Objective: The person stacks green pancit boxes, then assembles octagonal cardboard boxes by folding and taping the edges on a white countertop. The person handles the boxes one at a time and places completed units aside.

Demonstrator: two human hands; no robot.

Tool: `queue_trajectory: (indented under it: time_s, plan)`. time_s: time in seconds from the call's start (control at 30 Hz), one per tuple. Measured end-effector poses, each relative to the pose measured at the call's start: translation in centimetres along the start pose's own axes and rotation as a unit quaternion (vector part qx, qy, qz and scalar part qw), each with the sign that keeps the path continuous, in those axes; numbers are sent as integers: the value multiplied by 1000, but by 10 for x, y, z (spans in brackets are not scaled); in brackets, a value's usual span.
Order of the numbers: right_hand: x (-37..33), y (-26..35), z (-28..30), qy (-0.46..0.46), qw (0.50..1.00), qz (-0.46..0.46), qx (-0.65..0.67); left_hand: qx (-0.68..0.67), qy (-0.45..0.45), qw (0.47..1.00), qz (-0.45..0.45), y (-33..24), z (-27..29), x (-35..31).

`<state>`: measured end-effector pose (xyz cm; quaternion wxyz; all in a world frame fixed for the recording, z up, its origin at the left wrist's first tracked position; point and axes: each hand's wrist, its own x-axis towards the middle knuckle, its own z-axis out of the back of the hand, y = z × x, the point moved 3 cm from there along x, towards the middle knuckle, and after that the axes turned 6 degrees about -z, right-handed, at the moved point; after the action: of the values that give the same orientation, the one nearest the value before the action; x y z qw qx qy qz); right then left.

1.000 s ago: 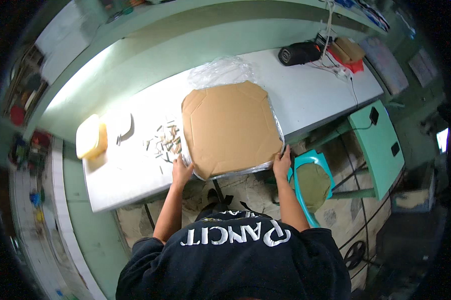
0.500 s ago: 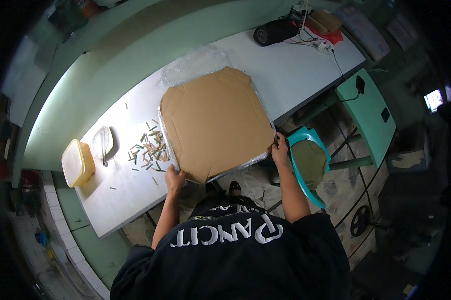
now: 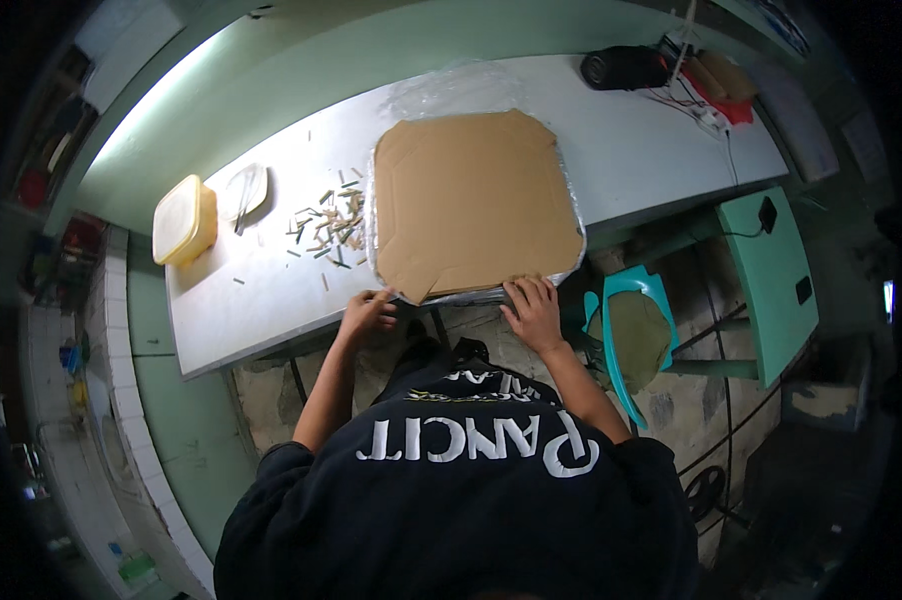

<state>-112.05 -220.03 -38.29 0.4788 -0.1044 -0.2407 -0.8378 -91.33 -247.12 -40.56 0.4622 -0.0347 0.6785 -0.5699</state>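
A large brown cardboard sheet (image 3: 476, 205) with cut-off corners lies on the table, above a layer with a shiny, crinkled, plastic-like edge (image 3: 577, 215). What lies beneath it is hidden. My left hand (image 3: 368, 315) is at the near left corner, its fingers loosely bent and apart, with a fingertip at or beside the corner. Spread over the near edge are the fingers of my right hand (image 3: 534, 312), resting on the cardboard right of the middle. Left of the sheet lies a loose heap of short green and tan sticks or strips (image 3: 336, 222).
A yellow lidded tub (image 3: 185, 222) and a whitish dish (image 3: 244, 192) with a utensil stand on the white table (image 3: 261, 310) at left. Clear plastic (image 3: 436, 92) lies behind the sheet. At right are a black speaker (image 3: 624, 68), cables, a turquoise chair (image 3: 659, 300) and a green bench (image 3: 776, 285).
My right hand has moved from the sheet's right corner to its near edge, fingers now on top. My left hand's grip has loosened at the corner. The whole view has shifted and turned.
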Motion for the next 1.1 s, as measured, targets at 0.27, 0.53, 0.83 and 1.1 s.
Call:
queue_trajectory:
  time_s: [0.27, 0.53, 0.83, 1.1]
  plan:
    - [-8, 8, -27, 44, 995, 36, -86, -147, 36, 988, 30, 17, -33, -5]
    - [-7, 14, -23, 58, 994, -19, -87, -113, 3, 993, 15, 28, -36, 5]
    - [-23, -64, -33, -175, 770, -510, 341, 31, 153, 984, 87, 25, -57, -13]
    - [-7, -104, -23, 45, 695, -574, 431, -89, 376, 904, 183, 26, -173, 3]
